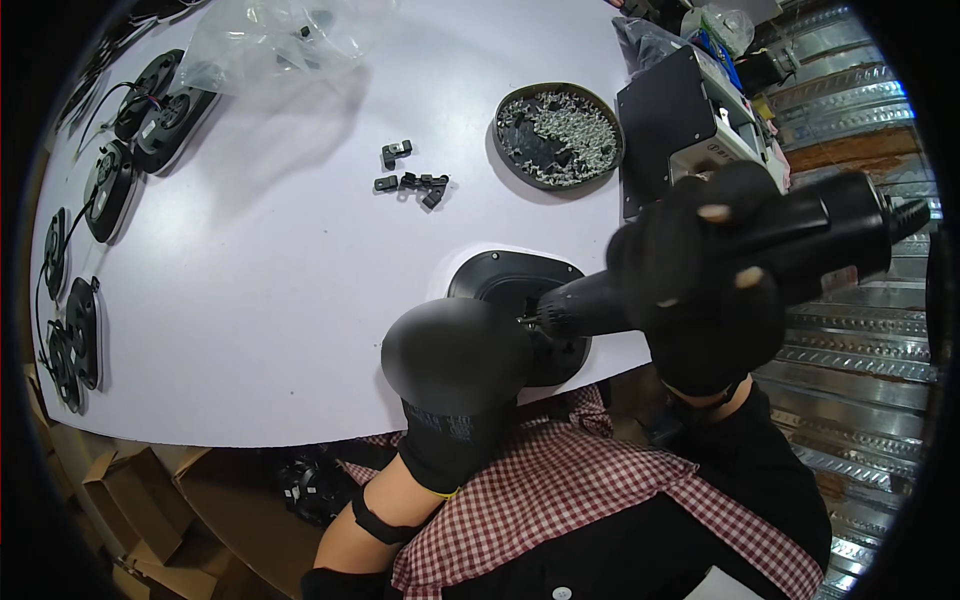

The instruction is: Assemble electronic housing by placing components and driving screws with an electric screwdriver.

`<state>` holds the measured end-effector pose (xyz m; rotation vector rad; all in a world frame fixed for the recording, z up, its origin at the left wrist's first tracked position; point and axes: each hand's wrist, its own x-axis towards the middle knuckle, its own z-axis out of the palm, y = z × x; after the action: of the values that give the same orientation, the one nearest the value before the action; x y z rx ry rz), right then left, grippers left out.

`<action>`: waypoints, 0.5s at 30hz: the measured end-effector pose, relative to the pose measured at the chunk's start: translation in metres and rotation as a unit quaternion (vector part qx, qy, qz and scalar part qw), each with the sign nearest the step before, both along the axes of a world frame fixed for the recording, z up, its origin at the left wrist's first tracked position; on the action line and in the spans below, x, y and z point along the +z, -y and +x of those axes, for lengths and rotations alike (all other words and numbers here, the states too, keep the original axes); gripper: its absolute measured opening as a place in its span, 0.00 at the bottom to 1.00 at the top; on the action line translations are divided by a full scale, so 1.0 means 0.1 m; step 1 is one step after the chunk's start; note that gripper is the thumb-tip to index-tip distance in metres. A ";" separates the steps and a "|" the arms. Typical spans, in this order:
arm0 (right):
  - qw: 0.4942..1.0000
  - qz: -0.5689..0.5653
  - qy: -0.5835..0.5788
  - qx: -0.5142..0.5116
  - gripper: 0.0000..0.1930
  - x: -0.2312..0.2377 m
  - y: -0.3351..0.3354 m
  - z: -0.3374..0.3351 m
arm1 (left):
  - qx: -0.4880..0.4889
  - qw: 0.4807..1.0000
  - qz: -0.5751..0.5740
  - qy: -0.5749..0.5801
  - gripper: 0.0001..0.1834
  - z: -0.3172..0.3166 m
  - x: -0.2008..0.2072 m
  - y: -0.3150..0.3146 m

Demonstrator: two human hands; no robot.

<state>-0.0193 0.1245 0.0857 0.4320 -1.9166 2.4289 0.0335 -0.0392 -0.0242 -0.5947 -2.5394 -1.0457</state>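
My right hand (pixel 700 280), in a black glove with bare fingertips, is wrapped around a black electric screwdriver (pixel 830 235). The tool lies nearly level, its bit pointing left at a black plastic housing (pixel 510 268) near the table's front edge. Around its rim the housing has small screws, and its underside faces up. My left hand (pixel 455 370), also gloved in black, is over the housing's near left side. A blur covers its fingers, so their grip is hidden. Whether the bit touches a screw I cannot make out.
A round tray (pixel 560 185) of small silver screws stands beyond the housing, beside a black-and-white box-shaped machine (pixel 665 125). Small black clips (pixel 412 185) lie mid-table. Several wired black housings (pixel 110 190) line the left edge; a clear plastic bag (pixel 270 45) lies at the back. Cardboard boxes (pixel 140 500) sit below.
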 end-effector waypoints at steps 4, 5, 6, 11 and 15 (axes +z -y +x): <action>0.997 0.062 0.012 0.039 0.20 0.03 0.08 -0.03 | -0.032 0.995 0.026 0.094 0.11 -0.01 0.02 0.07; 0.997 0.063 0.006 0.045 0.20 0.02 0.10 -0.02 | -0.032 0.995 0.029 0.092 0.11 -0.02 0.05 0.06; 0.997 0.062 0.002 0.052 0.20 0.01 0.10 -0.03 | -0.002 0.997 0.042 0.070 0.09 -0.02 0.07 0.04; 0.995 0.052 -0.023 0.084 0.18 -0.08 0.13 -0.05 | 0.038 0.993 0.104 0.028 0.10 -0.01 0.06 0.04; 0.992 0.041 -0.058 0.101 0.18 -0.09 0.16 -0.07 | 0.006 0.995 0.092 0.039 0.11 -0.05 0.06 0.07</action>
<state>-0.0262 0.1087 0.0763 0.7875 -2.0191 2.3835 0.0287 -0.0460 -0.0183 -0.4966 -2.4709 -1.3055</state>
